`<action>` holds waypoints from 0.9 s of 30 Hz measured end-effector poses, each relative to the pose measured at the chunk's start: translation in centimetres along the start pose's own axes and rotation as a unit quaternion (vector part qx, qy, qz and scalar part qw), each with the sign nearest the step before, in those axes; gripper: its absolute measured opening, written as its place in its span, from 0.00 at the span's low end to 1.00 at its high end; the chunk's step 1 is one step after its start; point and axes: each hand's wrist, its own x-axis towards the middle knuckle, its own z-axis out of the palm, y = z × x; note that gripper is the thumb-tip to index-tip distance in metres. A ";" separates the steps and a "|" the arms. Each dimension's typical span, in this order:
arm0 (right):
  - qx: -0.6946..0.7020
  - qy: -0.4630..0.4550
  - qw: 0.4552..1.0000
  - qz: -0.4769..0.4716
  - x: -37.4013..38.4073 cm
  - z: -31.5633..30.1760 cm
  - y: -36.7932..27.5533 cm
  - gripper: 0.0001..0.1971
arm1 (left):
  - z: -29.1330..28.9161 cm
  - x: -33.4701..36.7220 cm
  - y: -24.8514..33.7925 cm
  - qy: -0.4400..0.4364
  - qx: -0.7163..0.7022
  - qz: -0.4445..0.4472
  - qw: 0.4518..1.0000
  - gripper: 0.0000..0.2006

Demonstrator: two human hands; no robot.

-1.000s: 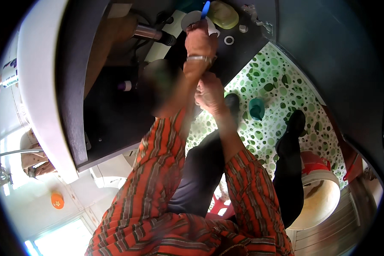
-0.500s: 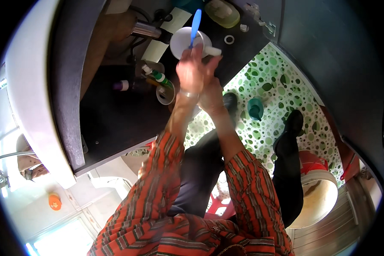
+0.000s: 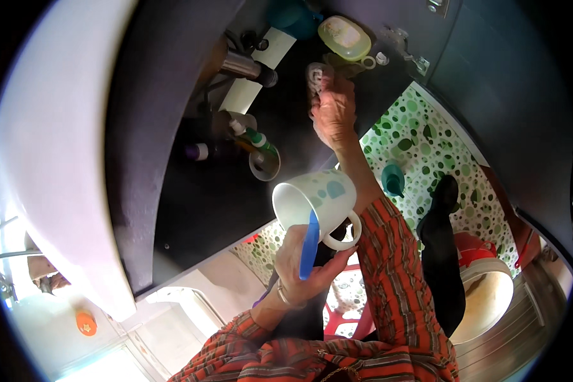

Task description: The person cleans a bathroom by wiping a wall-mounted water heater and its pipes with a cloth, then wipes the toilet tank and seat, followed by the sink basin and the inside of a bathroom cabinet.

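My left hand (image 3: pixel 299 267) is closed round a white mug (image 3: pixel 331 191) with green and blue dots, held tipped in front of my body with its mouth facing left. A flat blue handle (image 3: pixel 310 245) sticks out of the mug's mouth; its other end is hidden inside. Farther off, my right hand (image 3: pixel 335 108) grips a crumpled greyish cloth (image 3: pixel 316 77) and presses it on the dark shelf (image 3: pixel 286 130). Just beyond this hand stands a yellow-green soap dish (image 3: pixel 345 38), with a small white ring (image 3: pixel 368 62) near it.
Left on the shelf are a cup (image 3: pixel 265 165) holding tubes, a purple bottle (image 3: pixel 200 151) and a hair dryer (image 3: pixel 242 65). A dark door (image 3: pixel 503 95) borders the right. On the dotted floor stand a teal bottle (image 3: pixel 393 180) and a white bucket (image 3: pixel 484 299).
The mug and blue handle have come off the shelf and nearer my body in my left hand. My right hand has moved apart from the left, farther over the shelf, with the cloth showing.
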 end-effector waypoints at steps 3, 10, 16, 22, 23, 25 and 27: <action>-0.023 -0.007 0.998 -0.055 1.1 1.1 -1.0 0.22 | -0.4 0.5 -0.2 0.000 0.024 0.008 1.000 0.24; -0.035 -0.028 0.975 -0.220 5.0 7.2 -0.6 0.11 | -0.7 0.1 -1.2 -0.016 0.069 0.008 0.997 0.29; -0.129 -0.039 0.954 -0.269 8.3 7.3 1.6 0.09 | -0.7 0.8 -1.1 0.002 0.050 -0.004 0.999 0.28; -0.143 -0.133 0.964 -0.181 6.6 6.4 0.2 0.12 | -0.9 1.2 -1.4 -0.001 0.082 -0.007 0.997 0.25; -0.151 -0.128 0.968 -0.156 6.1 6.3 0.1 0.13 | -0.9 1.3 -1.3 0.004 0.082 -0.006 0.997 0.25; -0.153 -0.107 0.970 -0.157 4.9 6.0 0.0 0.15 | -0.8 1.2 -1.4 0.020 0.073 -0.003 0.997 0.25; -0.152 -0.087 0.972 -0.156 3.6 5.3 -0.8 0.16 | -1.0 1.2 -1.4 0.022 0.061 -0.002 0.998 0.24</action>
